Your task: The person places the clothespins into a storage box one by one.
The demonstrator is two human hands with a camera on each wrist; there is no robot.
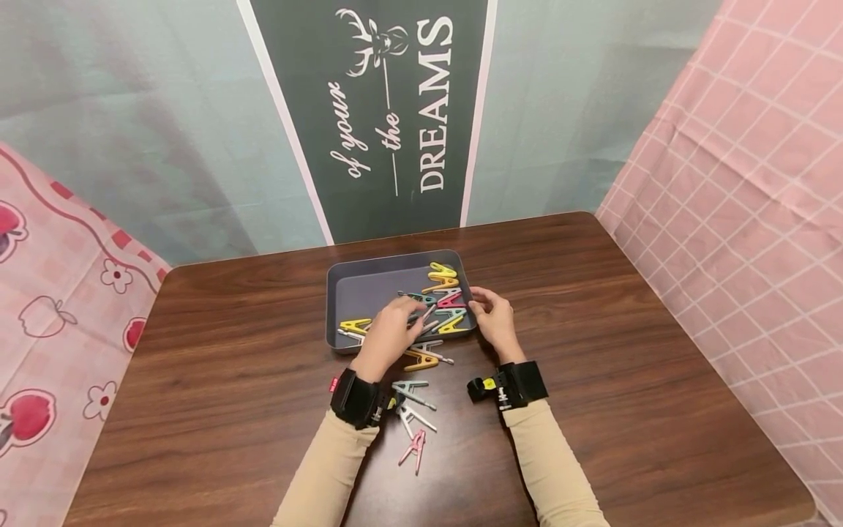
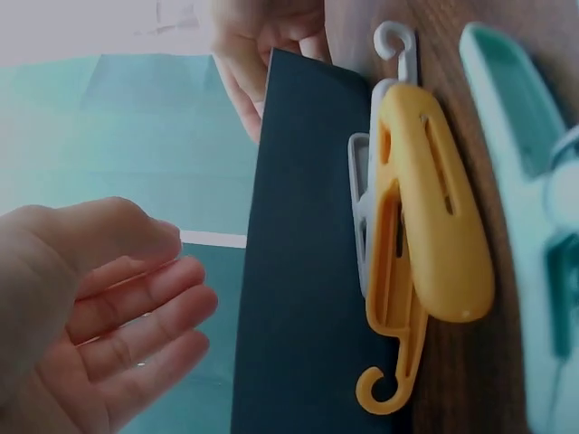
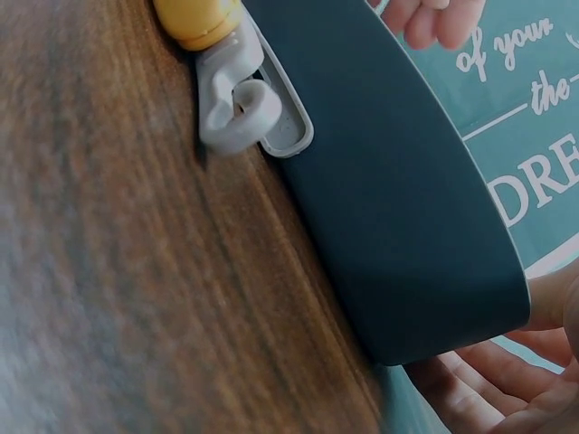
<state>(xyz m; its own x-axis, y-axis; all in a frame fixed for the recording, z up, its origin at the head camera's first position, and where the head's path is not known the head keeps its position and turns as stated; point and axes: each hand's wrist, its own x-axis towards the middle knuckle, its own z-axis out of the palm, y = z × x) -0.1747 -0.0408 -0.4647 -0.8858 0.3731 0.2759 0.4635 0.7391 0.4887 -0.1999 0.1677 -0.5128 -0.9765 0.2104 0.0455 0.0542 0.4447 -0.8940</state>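
Observation:
A dark grey tray (image 1: pixel 362 289) holds several clothespins, most of them heaped on its right side, with a yellow clothespin (image 1: pixel 356 325) at the front left. My left hand (image 1: pixel 388 329) hovers over the tray's front wall, fingers loosely bent; in the left wrist view a gap shows between thumb and fingers, with nothing held. At the tray's right front corner, my right hand (image 1: pixel 495 318) grips the wall, its thumb at the rim and the other fingers (image 3: pixel 470 384) on the outer side. Outside the front wall lie an orange clothespin (image 1: pixel 421 360) and a grey clothespin (image 2: pixel 359 208).
Nearer me on the wooden table (image 1: pixel 626 380) lie a light green clothespin (image 1: pixel 413 393), a white clothespin (image 1: pixel 410 419) and a pink clothespin (image 1: pixel 415 448), close beside the left forearm. Curtains (image 1: pixel 560 110) hang behind the table and at both sides.

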